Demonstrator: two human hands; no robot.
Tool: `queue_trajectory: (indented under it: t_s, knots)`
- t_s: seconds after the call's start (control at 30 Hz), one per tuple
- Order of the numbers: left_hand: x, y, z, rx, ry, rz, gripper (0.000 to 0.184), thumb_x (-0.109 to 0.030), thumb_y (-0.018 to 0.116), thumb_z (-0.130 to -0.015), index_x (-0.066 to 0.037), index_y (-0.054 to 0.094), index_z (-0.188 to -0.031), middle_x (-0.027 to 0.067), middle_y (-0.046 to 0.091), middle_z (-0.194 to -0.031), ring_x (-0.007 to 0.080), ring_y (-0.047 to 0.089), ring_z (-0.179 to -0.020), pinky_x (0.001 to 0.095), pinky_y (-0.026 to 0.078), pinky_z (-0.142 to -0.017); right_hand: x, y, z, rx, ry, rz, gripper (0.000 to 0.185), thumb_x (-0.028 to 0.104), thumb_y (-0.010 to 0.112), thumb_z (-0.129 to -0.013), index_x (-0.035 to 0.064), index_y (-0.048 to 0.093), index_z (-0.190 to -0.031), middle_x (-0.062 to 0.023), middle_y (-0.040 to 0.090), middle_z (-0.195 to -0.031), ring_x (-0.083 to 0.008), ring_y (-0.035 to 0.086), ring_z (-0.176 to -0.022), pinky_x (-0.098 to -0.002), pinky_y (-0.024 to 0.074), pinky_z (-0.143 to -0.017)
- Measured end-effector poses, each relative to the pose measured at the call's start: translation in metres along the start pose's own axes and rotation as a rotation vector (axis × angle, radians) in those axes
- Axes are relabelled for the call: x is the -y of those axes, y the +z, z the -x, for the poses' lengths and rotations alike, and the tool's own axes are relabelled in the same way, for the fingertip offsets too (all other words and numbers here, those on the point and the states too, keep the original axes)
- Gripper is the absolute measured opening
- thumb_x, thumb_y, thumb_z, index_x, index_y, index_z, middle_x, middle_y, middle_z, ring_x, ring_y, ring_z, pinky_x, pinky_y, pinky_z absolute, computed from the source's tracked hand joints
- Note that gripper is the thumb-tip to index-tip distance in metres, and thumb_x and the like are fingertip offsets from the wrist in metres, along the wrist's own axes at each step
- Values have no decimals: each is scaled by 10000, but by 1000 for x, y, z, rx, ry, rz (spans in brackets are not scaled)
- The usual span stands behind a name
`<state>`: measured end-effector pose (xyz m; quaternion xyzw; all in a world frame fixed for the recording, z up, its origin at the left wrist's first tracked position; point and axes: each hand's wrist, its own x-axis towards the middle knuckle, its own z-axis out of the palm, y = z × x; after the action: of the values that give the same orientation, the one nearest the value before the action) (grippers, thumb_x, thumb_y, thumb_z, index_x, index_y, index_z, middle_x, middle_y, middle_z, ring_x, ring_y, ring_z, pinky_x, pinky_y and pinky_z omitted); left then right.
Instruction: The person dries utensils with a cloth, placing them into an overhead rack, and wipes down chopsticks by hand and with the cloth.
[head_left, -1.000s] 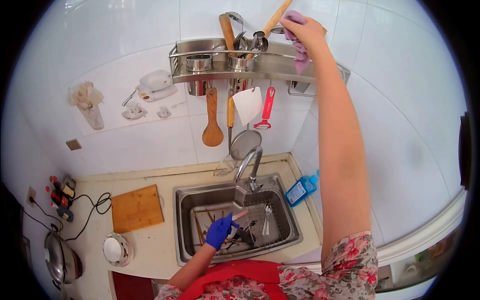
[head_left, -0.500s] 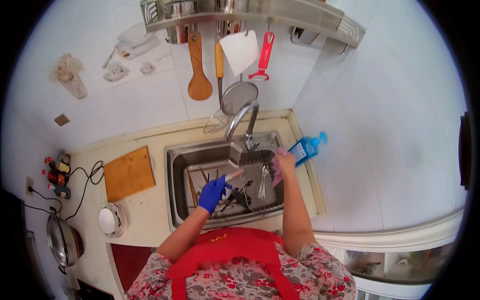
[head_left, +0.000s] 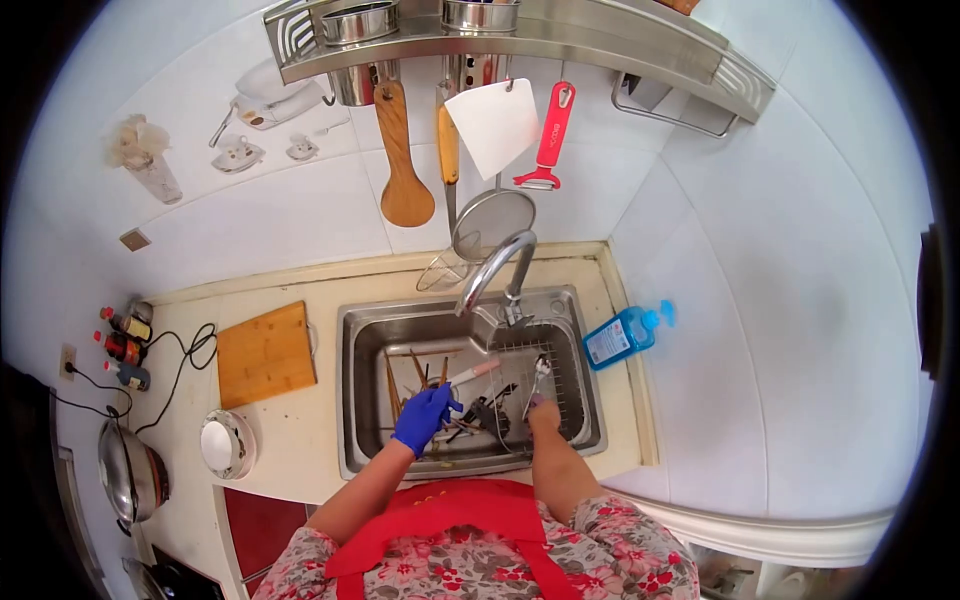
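My left hand [head_left: 425, 416], in a blue glove, is over the middle of the steel sink [head_left: 347, 400]. Its fingers are curled, and a slim stick-like item [head_left: 475, 372] with a white part and a pale pink end sticks out beyond them. My right hand [head_left: 545, 414] reaches into the wire basket [head_left: 568, 400] at the sink's right side. Its fingers are closed at the handles of metal spoons [head_left: 542, 370]; a bit of pinkish-purple material shows at the fingertips. Chopsticks [head_left: 391, 385] and dark utensils [head_left: 490, 415] lie in the sink, partly hidden by my left hand.
The faucet [head_left: 512, 270] arches over the sink's back edge. A blue soap bottle [head_left: 620, 337] stands at the right. On the left counter are a cutting board [head_left: 265, 353], stacked bowls [head_left: 226, 443] and a cord [head_left: 185, 350]. Utensils, including a wooden paddle [head_left: 406, 200], hang from the shelf [head_left: 600, 50].
My right hand has moved from beside the soap bottle down and left to the spoons. The pink cloth-like material around it is now mostly hidden. My left hand stays about where it was.
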<state>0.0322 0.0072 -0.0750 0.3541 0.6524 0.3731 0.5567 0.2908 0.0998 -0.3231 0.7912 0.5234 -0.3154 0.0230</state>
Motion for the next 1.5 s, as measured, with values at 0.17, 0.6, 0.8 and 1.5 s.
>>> queue_trajectory:
  t_s: [0.17,0.6,0.8,1.5]
  knots:
    - [-17,-1,6,-25,-13,21,422,-382,451,-888,-29,648,-768,13,511,-587,85,474,-532,227,393,-499,7,-29,20,-6,-66,-83,268,228,604,-755,-5,621,-888,-191,616,-922,-335,604,-837,-407,491,-709]
    - [6,15,-18,77,45,10,414,-387,463,-880,-8,629,-854,37,570,-660,108,496,-575,245,407,-548,44,-101,126,45,-151,-967,195,129,666,-681,-30,621,-785,-78,605,-695,-165,569,-591,-293,451,-538]
    - [-18,20,-6,195,33,217,392,-350,430,-893,-21,610,-1007,64,602,-842,142,534,-747,261,432,-704,104,-104,210,388,-339,-1075,182,103,641,-744,-13,599,-879,-47,599,-731,-106,549,-617,-249,449,-555]
    - [-4,-46,14,-637,534,-955,268,-155,493,-813,-220,598,-1051,77,617,-803,268,600,-695,390,465,-565,125,-110,207,353,-489,-1224,228,19,463,-801,5,424,-1025,-115,518,-980,-179,562,-819,-309,494,-715]
